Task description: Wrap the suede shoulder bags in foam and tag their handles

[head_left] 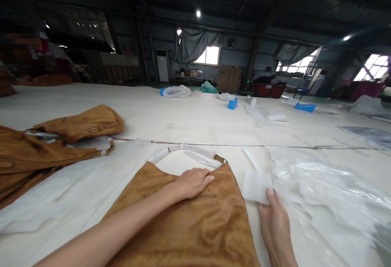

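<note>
Head view: the left hand (194,182) rests spread, palm down, on the upper part of a tan suede-like shoulder bag (189,226) lying flat on the long white table (146,114), its strap (191,149) wrapped in white material and arched away from the person. The right hand (276,216), well apart from the left, pinches a small white translucent sheet (257,186) between thumb and fingers just beside the bag's right edge; crumpled clear plastic (330,185) lies to its right, more tan bags (82,123) at far left.
</note>
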`<state>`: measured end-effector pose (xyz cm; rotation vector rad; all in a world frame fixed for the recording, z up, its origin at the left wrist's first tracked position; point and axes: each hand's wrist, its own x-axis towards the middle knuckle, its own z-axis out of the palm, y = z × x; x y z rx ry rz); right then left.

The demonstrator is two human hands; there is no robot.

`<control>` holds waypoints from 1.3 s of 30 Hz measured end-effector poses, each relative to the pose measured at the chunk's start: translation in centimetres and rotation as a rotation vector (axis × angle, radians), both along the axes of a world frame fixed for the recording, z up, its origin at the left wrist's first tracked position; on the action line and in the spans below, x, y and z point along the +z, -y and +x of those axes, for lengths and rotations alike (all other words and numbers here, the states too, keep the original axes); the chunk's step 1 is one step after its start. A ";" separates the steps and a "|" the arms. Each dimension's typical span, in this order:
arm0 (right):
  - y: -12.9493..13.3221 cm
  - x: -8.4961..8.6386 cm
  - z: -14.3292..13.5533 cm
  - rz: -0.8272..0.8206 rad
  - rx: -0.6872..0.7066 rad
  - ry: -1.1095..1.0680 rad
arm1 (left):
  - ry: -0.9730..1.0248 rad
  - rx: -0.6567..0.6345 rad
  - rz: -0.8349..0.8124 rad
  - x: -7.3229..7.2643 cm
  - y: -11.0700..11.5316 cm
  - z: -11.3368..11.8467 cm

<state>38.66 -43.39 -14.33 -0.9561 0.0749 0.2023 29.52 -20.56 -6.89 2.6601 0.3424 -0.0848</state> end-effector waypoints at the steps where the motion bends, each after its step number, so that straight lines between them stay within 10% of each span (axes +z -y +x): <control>1: 0.1 -0.2 0.1 -0.038 -0.020 -0.030 | -0.003 0.013 -0.029 -0.5 0.0 0.6; 11: 0.6 -0.6 -0.2 -0.519 -0.156 0.048 | 0.089 0.008 -0.568 -1.1 -2.0 2.2; 18: -1.0 1.6 -3.1 -0.423 0.339 0.354 | 0.157 -0.044 -0.725 0.0 -3.3 1.2; 31: -1.3 -2.6 -1.1 -0.774 0.064 0.532 | 0.161 -0.218 -0.089 -1.5 -4.3 2.5; 39: -1.8 -2.4 3.1 -1.258 0.346 0.905 | 0.182 -0.217 -0.040 -3.3 -3.7 3.1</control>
